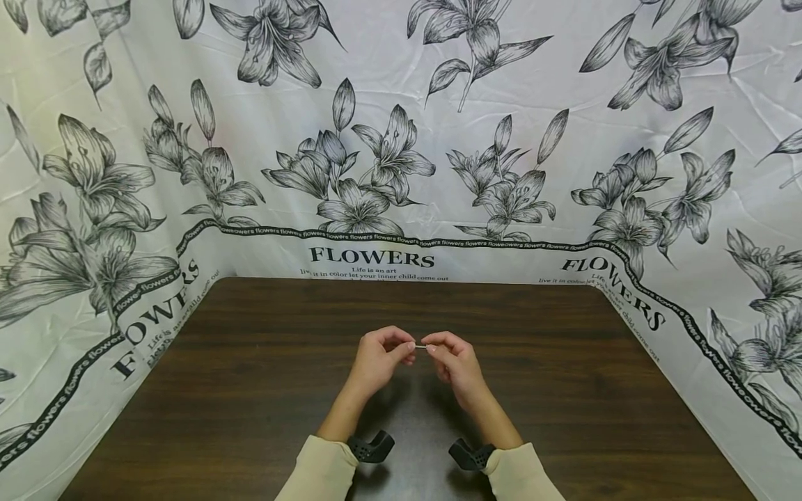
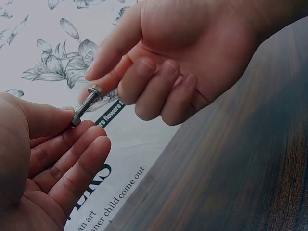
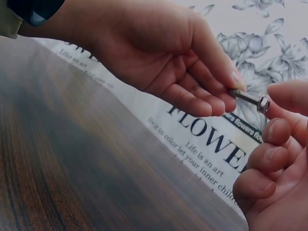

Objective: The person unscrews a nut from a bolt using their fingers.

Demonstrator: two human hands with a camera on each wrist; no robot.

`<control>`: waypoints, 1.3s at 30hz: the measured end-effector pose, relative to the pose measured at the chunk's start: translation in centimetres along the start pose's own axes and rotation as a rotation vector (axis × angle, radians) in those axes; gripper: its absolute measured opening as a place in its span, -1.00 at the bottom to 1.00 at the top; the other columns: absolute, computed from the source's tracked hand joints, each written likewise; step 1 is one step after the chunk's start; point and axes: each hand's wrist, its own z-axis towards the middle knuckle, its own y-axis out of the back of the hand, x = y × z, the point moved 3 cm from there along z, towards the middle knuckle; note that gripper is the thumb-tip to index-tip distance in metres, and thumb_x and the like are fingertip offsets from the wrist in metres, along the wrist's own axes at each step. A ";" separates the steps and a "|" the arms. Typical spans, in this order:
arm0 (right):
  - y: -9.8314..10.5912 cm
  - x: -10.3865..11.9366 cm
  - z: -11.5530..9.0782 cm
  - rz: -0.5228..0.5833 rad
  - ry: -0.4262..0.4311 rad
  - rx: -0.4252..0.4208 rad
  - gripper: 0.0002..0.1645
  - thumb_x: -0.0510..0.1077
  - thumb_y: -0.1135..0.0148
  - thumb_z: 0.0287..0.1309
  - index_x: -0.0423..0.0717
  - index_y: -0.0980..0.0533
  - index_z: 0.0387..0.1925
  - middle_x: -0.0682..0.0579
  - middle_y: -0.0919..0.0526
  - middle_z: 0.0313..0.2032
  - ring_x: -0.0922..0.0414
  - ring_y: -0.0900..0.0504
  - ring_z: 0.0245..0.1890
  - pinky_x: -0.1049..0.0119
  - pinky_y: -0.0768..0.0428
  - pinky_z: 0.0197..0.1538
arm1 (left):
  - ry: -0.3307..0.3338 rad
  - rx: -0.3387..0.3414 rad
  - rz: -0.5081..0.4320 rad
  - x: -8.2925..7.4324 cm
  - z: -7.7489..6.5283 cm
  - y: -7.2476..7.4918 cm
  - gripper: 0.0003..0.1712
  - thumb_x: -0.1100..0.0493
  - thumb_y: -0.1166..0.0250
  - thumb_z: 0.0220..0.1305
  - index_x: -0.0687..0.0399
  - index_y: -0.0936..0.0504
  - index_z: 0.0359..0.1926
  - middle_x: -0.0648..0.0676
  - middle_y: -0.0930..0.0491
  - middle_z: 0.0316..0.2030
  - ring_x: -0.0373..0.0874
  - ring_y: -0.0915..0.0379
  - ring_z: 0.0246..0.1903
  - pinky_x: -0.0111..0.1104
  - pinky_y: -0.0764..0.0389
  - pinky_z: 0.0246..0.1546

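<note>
A small silvery bolt (image 1: 421, 346) spans the gap between the two hands, above the table. My left hand (image 1: 376, 358) pinches one end of it between thumb and forefinger; the threaded shank (image 2: 85, 107) sticks out of that grip. At the other end is a wider hexagonal piece with a flange (image 3: 263, 104). My right hand (image 1: 456, 358) is beside this piece, its forefinger right at it and its thumb (image 3: 288, 96) raised a little away. The right hand's other fingers are bent toward the palm.
Both hands are over a dark brown wooden table (image 1: 263, 362). A white cloth (image 1: 514, 261) printed with black lilies and lettering hangs behind and along the sides. Black wrist cameras (image 1: 372, 447) sit at the cuffs of the pale sleeves (image 1: 322, 466).
</note>
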 end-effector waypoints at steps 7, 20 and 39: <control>-0.1 0.1 0.0 0.055 0.065 0.025 -0.71 -0.33 -0.06 0.33 -0.62 -0.41 -0.16 0.08 -0.27 -0.72 0.21 -0.15 -0.76 0.25 0.02 -0.68 | 0.003 -0.004 0.000 0.1 0.0 0.0 -0.95 0.52 -0.24 0.21 0.54 -0.60 -0.31 0.41 -0.62 -0.46 0.36 -0.60 -0.47 0.16 -0.62 -0.34; -0.5 0.6 -0.2 -0.107 -0.251 -0.012 -0.36 -0.02 0.14 0.52 -0.58 -0.40 -0.42 0.12 -0.20 -0.81 0.30 -0.07 -0.83 0.46 -0.03 -0.73 | -0.001 0.000 0.021 0.2 0.1 -0.1 -0.96 0.50 -0.26 0.20 0.51 -0.61 -0.34 0.38 -0.63 -0.44 0.28 -0.62 -0.49 0.06 -0.67 -0.39; 0.1 -0.5 0.1 -0.123 -0.222 0.016 -0.49 -0.09 -0.06 0.42 -0.61 -0.38 -0.31 0.09 -0.20 -0.78 0.25 -0.09 -0.81 0.45 -0.07 -0.71 | -0.010 -0.013 0.038 3.7 0.7 -0.1 -0.95 0.37 -0.33 0.22 0.32 -0.65 -0.36 0.15 -0.67 -0.48 0.02 -0.65 -0.53 -0.21 -0.71 -0.46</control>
